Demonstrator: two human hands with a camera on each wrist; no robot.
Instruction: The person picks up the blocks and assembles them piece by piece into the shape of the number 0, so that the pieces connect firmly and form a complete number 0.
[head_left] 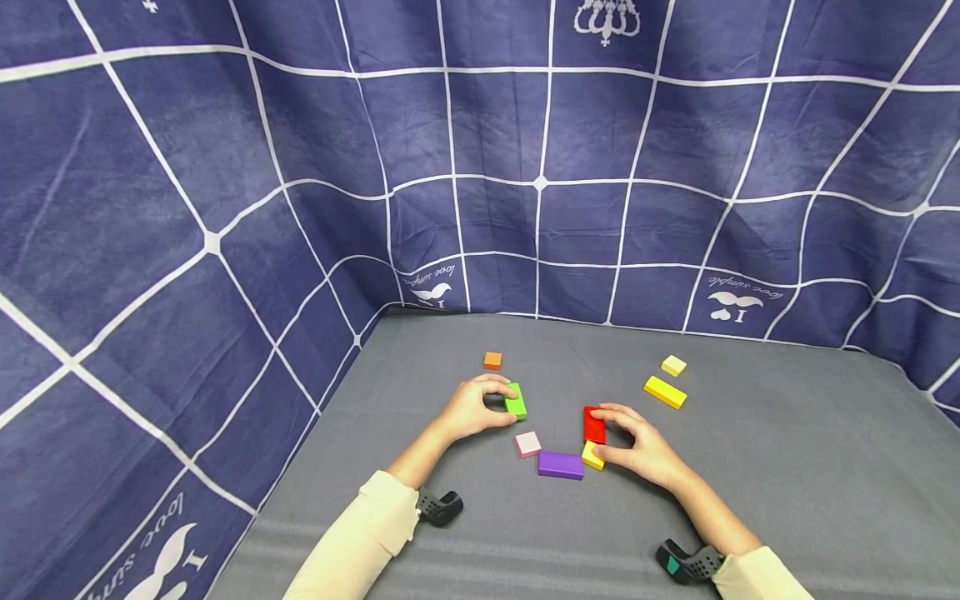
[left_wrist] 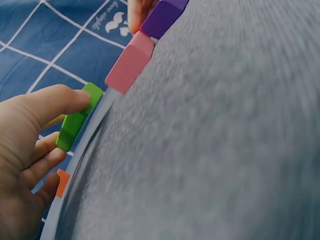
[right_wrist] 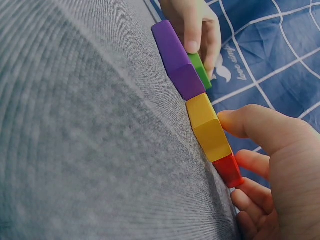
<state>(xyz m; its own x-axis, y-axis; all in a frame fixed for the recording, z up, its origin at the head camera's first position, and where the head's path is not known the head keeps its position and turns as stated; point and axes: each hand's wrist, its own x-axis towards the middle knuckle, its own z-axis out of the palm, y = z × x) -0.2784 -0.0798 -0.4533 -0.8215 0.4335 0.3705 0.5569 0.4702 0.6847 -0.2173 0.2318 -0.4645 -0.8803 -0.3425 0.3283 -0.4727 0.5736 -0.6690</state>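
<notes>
My left hand (head_left: 477, 408) pinches a green block (head_left: 516, 402) lengthwise, with the thumb at its near end and fingertips at the far end. In the left wrist view the green block (left_wrist: 80, 117) shows between thumb and fingers. My right hand (head_left: 641, 446) spans two blocks: its thumb touches a small yellow block (right_wrist: 210, 127) and its fingers reach a red block (head_left: 594, 425) just beyond. Left of the yellow block lies a purple block (head_left: 561, 465), close against it. A pink block (head_left: 528, 444) sits between the purple block and the left hand.
An orange block (head_left: 492, 360) lies beyond the left hand. Off to the far right are a long yellow block (head_left: 665, 392) and a small pale yellow block (head_left: 673, 365). A blue cloth with white lines (head_left: 495, 217) hangs behind the grey tabletop (head_left: 787, 450) and along its left side.
</notes>
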